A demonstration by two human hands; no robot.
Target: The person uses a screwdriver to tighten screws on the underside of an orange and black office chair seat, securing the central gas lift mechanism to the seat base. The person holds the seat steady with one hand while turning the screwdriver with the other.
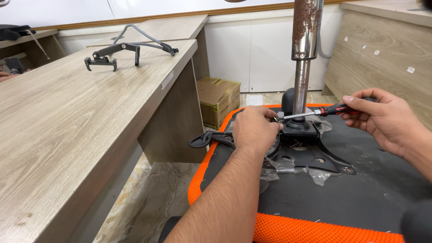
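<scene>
Pale wood desks (67, 121) and white wall panels behind, marble floor below, cardboard box (219, 101) under the desk edge. Worked on an upturned chair seat (342, 198), black underside with orange mesh rim. Left hand (253, 130) closed over something small at the base of the gas column (304, 54); whether pinching a screw or just steadying, could not tell, fingertips hidden. Right hand (382, 119) wrapped around the red-and-black screwdriver (321, 111), thumb on top, shaft running toward the left fingers, tip touching or just beside them. Judged the main risk a slip of the tip off the fastener into the left fingers, given how close they sat. Also possible: a small part dropped into the torn plastic wrap (281, 167) below the left hand. Mechanism plate (315, 153) looked black, stamped steel, holed, lever (207, 137) left of the fingers; column rusty up top, chrome lower down.
</scene>
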